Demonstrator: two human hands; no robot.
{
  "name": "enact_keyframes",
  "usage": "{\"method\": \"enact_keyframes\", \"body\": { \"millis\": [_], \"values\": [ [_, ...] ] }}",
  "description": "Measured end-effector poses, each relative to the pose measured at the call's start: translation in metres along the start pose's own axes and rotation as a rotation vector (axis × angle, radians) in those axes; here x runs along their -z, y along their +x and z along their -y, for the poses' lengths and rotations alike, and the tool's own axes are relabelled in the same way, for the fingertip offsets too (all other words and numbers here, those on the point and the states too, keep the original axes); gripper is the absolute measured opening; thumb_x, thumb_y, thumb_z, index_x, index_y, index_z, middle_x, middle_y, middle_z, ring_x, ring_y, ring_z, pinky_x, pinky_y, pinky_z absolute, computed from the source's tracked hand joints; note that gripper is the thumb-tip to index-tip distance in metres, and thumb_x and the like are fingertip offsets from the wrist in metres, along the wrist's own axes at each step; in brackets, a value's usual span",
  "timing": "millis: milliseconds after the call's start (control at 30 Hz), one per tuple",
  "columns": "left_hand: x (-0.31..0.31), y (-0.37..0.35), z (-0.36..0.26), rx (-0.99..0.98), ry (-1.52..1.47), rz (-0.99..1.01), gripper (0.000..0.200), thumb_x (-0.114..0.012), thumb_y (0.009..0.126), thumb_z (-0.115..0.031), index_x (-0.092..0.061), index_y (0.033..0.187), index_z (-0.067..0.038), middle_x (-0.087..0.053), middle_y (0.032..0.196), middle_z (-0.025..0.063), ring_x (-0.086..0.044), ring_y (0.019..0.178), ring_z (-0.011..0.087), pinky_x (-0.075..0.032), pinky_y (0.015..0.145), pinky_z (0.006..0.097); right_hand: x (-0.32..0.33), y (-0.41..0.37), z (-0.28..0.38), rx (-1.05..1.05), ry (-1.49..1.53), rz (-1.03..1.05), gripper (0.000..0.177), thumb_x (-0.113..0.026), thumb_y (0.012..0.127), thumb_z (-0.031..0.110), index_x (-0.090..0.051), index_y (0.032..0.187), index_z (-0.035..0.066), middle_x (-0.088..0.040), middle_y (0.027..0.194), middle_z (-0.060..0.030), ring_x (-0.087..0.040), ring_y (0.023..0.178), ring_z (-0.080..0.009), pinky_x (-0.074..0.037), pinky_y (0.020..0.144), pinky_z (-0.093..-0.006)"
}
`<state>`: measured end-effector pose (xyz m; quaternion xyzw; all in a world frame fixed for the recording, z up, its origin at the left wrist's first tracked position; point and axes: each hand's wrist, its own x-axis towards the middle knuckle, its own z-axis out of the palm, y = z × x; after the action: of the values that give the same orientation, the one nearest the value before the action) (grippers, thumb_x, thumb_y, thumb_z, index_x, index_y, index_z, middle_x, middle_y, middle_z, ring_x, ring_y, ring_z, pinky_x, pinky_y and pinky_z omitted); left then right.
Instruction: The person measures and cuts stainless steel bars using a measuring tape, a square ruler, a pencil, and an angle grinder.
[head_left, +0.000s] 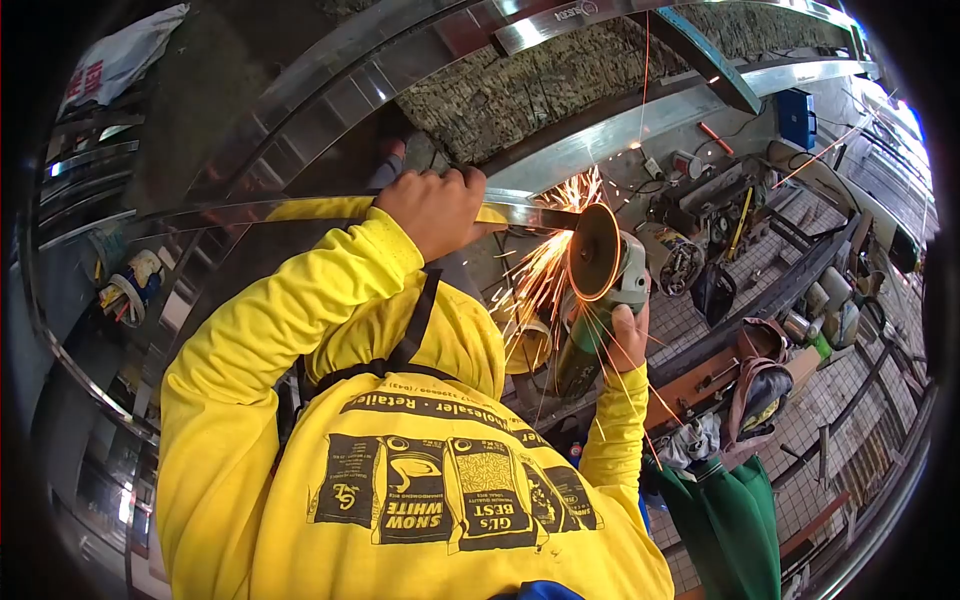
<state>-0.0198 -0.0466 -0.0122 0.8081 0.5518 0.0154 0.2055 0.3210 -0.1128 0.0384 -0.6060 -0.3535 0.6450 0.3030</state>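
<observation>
Pretty tight between the left hand [435, 210] and the grinder's disc [597, 252], tbh: just a short stretch of metal bar [528, 213], with sparks [548, 272] filling the gap below. Bar's way more open outward of that hand, but a curved frame [720, 97] blocks beyond the disc and cluttered cans [680, 268] crowd the grinder's right.

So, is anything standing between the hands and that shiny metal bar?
Nothing visible for the left hand, which grips the metal bar. Between the right hand and the bar stands the grinder, its disc at the bar's end amid sparks.
</observation>
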Motion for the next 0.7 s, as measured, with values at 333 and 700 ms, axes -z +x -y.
{"method": "enact_keyframes", "body": {
  "millis": [333,700],
  "values": [
    [0.004,-0.002,0.002,-0.099,0.094,-0.154,0.076,-0.059,0.090,-0.071,-0.068,0.123,-0.003,-0.067,0.076,0.0071,-0.070,0.066,0.0254,-0.054,0.060,0.0374,-0.010,-0.008,0.029,0.035,0.150,0.058,0.074,-0.060,0.098,0.053,-0.039,0.145,0.000,-0.067,0.111,-0.0232,-0.072,0.084,-0.0310,-0.063,0.071,-0.0409],
    [0.011,0.001,-0.005,-0.057,0.052,-0.017,0.073,-0.063,0.089,-0.070,-0.060,0.119,-0.004,-0.070,0.090,0.0101,-0.072,0.080,0.0286,-0.054,0.075,0.0432,0.003,-0.038,-0.018,0.115,0.080,-0.043,0.083,-0.066,0.092,0.059,-0.039,0.145,0.001,-0.067,0.108,-0.0228,-0.072,0.080,-0.0297,-0.062,0.067,-0.0396]
  ]
}}
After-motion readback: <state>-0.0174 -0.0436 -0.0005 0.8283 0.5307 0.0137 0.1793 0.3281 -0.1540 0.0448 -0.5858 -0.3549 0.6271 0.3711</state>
